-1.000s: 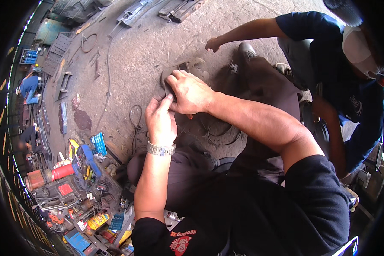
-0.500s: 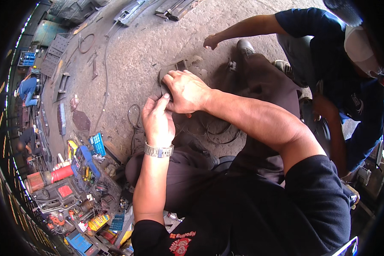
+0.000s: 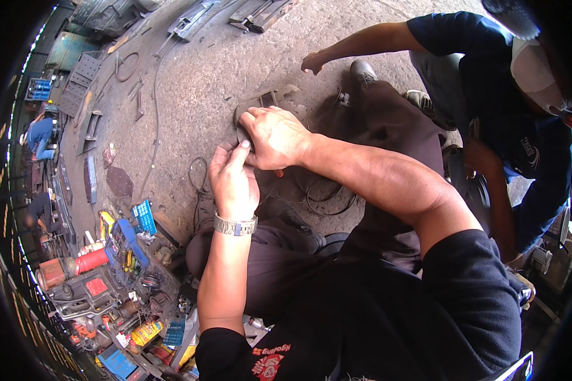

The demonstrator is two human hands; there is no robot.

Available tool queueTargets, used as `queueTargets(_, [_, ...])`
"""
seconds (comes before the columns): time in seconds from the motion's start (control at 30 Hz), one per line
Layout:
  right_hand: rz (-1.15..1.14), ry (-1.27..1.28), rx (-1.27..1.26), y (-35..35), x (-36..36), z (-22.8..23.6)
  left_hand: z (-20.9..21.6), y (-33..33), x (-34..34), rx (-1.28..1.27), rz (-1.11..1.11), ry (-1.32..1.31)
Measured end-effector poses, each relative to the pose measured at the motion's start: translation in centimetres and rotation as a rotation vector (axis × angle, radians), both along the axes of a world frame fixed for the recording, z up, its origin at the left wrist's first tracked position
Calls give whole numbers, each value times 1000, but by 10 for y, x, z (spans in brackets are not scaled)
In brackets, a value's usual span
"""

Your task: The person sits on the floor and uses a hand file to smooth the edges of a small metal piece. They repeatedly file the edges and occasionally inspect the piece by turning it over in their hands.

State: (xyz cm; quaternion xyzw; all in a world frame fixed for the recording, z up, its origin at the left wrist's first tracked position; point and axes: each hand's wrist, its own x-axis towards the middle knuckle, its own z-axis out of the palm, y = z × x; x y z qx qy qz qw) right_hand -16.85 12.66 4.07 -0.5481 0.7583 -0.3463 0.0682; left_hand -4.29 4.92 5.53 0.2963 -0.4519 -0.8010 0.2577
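Observation:
My right hand [image 3: 278, 136] is closed, knuckles up, over a dark grey piece with a rounded edge [image 3: 240, 117] that shows beside its fingers; most of the piece is hidden. Pressed up against it from below is my left hand [image 3: 234, 178], with a metal-band watch at the wrist. Its thumb and fingers are closed near the same spot, and what they pinch is too small to make out. A small orange-red bit [image 3: 279, 173] peeks out under my right hand. Just beyond the hands, a small metal frame piece [image 3: 269, 99] rests on the concrete floor.
At right a co-worker in a dark blue shirt [image 3: 534, 152] crouches close, one arm stretched over the floor. Cables [image 3: 200, 174] lie near my knees. Tools, a blue toolbox [image 3: 126, 244] and a red cylinder [image 3: 92, 259] crowd the left. Steel parts [image 3: 260, 14] lie far off.
Both hands keep nearly the same grip and place. The whole view has shifted very slightly; nothing is visibly taken up or let go.

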Motion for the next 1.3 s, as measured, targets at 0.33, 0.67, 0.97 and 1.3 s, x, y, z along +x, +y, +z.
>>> queueTargets(0.33, [-20, -29, 54, 1, 1, 8, 3, 0, -1, -34, -11, 0])
queueTargets(0.67, [17, 26, -9, 2, -2, 6, 2, -1, -2, -33, -1, 2])
queueTargets(0.97, [57, -43, -56, 7, -5, -1, 5, -16, 2, -100, 75, -74])
queueTargets(1.3, [98, -149, 74, 13, -13, 24, 1, -20, 7, -180, 137, -19])
